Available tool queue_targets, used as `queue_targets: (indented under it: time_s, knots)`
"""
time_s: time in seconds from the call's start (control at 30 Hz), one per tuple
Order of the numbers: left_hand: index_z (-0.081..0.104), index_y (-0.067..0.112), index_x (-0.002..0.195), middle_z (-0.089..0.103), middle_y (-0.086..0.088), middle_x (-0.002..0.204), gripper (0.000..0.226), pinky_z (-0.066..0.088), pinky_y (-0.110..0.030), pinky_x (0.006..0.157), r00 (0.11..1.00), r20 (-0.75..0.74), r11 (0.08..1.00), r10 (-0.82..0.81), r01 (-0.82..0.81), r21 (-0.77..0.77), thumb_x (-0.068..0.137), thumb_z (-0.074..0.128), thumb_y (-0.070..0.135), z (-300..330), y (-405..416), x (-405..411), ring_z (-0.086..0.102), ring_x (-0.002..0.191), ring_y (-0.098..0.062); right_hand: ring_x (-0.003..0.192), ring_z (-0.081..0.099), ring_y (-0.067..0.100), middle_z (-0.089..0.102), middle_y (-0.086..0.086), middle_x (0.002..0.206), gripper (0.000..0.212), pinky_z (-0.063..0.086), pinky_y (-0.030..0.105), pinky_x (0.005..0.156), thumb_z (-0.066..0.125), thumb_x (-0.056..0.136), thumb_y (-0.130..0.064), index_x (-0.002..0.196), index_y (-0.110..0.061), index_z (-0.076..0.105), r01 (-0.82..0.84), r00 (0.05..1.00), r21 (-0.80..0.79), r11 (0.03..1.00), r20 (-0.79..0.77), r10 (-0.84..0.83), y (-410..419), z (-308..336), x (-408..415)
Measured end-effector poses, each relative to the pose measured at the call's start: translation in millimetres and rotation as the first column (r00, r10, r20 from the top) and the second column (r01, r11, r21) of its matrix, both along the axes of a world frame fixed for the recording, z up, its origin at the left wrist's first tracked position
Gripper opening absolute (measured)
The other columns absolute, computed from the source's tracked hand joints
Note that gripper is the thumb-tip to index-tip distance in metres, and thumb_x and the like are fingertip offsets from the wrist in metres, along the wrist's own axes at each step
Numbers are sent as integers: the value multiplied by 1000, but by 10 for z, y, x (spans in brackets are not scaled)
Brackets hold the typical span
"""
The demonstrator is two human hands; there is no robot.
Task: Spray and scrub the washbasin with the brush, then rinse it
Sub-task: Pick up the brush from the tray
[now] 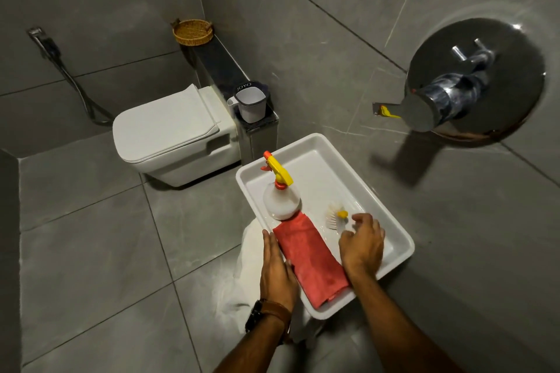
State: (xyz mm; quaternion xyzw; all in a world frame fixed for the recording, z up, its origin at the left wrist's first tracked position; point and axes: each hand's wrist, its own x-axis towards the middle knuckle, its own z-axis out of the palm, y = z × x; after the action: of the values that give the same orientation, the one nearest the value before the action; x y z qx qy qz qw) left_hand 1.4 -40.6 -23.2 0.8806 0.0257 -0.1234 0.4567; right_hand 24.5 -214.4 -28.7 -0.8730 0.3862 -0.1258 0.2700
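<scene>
Right hand (361, 245), fingers loosely spread and empty, hovers by the brush (336, 215); at 10 o'clock, the spray bottle (281, 201) could topple off the washbasin (400, 239) rim if nudged.

Left hand (277, 269) lies flat, holding nothing.

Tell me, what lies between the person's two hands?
A red cloth, draped over the white rectangular washbasin's rim, lies between left hand and right hand, seen from the head camera.

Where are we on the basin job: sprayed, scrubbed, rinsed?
Nothing looks done yet: no foam or running water shows in the basin. The spray bottle stands untouched beside the red cloth. In hand: the right hand reaches for the brush; the left hand steadies the rim. Spraying, scrubbing and rinsing remain.
</scene>
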Motion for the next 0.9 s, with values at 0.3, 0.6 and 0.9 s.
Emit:
queue_targets:
  time_s: [0.3,0.6,0.9]
  knots:
    - [10,16,156,14,8,161,57,18,12,92,999,-47,1000,-5,5,-1,105,33,13,41,-22,-177,25,144,-9,106,68,21,73,3,113,24,53,34,91,69,93,-23,116,-17,65,-342,803,-189,920,-568,182,24,67,-244]
    - [10,12,156,15,-5,164,62,14,-19,115,994,-23,994,-104,104,-29,102,39,17,401,-36,-542,23,150,-21,99,69,25,64,9,116,26,58,33,80,67,95,-10,121,-11,64,-287,874,-17,958,-413,255,74,547,-534]
    - [20,13,155,27,-6,161,55,22,-24,115,971,10,962,-240,239,-135,104,38,22,990,-354,-1351,31,146,-23,107,67,34,66,11,116,31,54,40,87,60,92,-9,121,-17,68,-102,947,-7,995,-306,95,7,1238,-1895]
